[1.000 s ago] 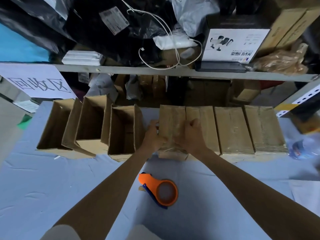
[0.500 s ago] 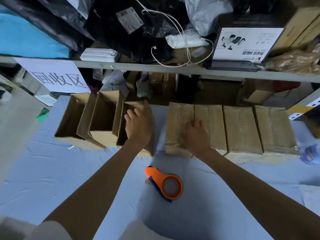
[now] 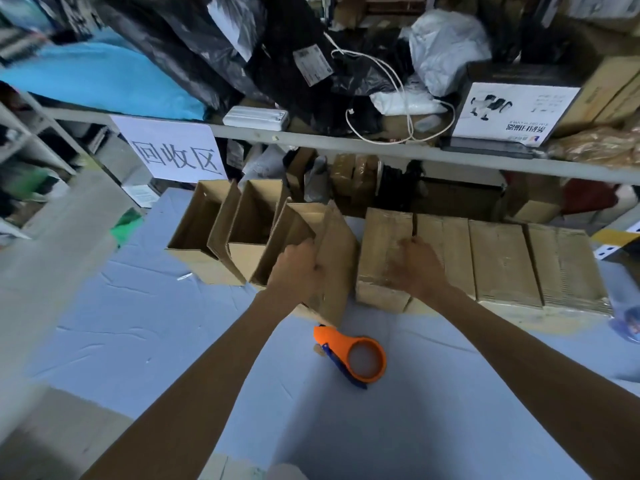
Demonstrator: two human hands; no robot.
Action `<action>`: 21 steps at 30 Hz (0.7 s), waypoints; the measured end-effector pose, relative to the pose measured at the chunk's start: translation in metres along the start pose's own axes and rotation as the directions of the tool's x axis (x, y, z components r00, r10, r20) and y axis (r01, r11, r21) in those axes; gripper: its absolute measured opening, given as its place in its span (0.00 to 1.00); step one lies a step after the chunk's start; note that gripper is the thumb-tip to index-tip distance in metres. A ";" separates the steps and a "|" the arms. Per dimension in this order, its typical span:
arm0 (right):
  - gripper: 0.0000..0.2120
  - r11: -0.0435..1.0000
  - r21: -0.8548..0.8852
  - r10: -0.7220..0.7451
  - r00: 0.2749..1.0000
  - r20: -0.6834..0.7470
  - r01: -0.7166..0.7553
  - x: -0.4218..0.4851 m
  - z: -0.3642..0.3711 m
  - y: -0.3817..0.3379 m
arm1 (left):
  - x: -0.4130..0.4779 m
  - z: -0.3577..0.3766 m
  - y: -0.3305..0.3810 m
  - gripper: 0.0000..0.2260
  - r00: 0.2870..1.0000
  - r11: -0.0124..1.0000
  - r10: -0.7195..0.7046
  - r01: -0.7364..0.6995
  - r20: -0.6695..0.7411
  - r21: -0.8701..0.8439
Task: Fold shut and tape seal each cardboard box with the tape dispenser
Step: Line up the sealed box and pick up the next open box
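Open box (image 3: 337, 244) now beside tape dispenser (image 3: 360, 356), left hand (image 3: 298, 271) round its wall, right hand (image 3: 415, 268) flat on sealed box (image 3: 382, 230).

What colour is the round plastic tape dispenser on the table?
The tape dispenser is orange with a blue strip beneath, best seen in the head view.

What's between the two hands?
Head view: a flap of the open box the left hand grips, then the taped box under the right hand.
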State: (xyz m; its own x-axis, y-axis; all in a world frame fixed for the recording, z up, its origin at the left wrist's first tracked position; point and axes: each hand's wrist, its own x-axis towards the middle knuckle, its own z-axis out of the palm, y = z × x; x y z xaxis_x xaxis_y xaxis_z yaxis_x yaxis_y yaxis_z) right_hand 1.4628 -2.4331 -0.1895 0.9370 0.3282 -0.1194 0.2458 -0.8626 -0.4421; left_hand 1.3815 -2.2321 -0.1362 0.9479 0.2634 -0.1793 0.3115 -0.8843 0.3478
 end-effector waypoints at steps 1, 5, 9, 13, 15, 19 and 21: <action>0.18 0.997 0.071 -0.006 0.999 -0.034 0.008 -0.003 -0.003 -0.013 | -0.007 -0.005 -0.007 0.12 1.000 1.000 0.025 -0.025 0.018 0.009; 0.24 0.906 0.417 -0.010 0.987 -0.160 0.077 -0.011 -0.012 -0.081 | -0.032 -0.030 -0.037 0.14 0.991 0.991 0.134 -0.134 0.016 0.015; 0.23 0.837 0.545 -0.011 0.998 -0.057 0.040 -0.023 -0.007 -0.144 | -0.060 -0.057 -0.074 0.14 0.968 0.968 0.249 -0.250 0.030 0.030; 0.13 0.925 0.350 0.107 0.985 0.134 -0.148 -0.037 0.011 -0.185 | -0.079 -0.068 -0.117 0.13 0.902 0.881 0.422 -0.432 0.093 0.195; 0.08 0.922 0.314 0.180 0.969 0.171 -0.226 -0.046 0.027 -0.197 | -0.082 -0.066 -0.142 0.13 0.882 0.872 0.454 -0.469 0.126 0.142; 0.06 0.885 0.372 0.265 0.960 0.090 -0.280 -0.071 0.069 -0.203 | -0.085 -0.049 -0.189 0.10 0.837 0.860 0.446 -0.499 -0.318 -0.108; 0.09 0.821 0.467 0.328 0.941 0.085 -0.329 -0.085 0.090 -0.206 | -0.082 -0.042 -0.207 0.17 0.864 0.942 0.119 -0.254 -0.489 -0.221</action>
State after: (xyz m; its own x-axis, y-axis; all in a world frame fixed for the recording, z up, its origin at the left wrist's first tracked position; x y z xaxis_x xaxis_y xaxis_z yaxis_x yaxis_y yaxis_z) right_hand 1.3099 -2.2486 -0.1679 0.9410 0.0586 -0.3334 -0.2220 -0.6367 -0.7385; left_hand 1.2422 -2.0542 -0.1547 0.8890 0.3113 0.3360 0.0672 -0.8143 0.5766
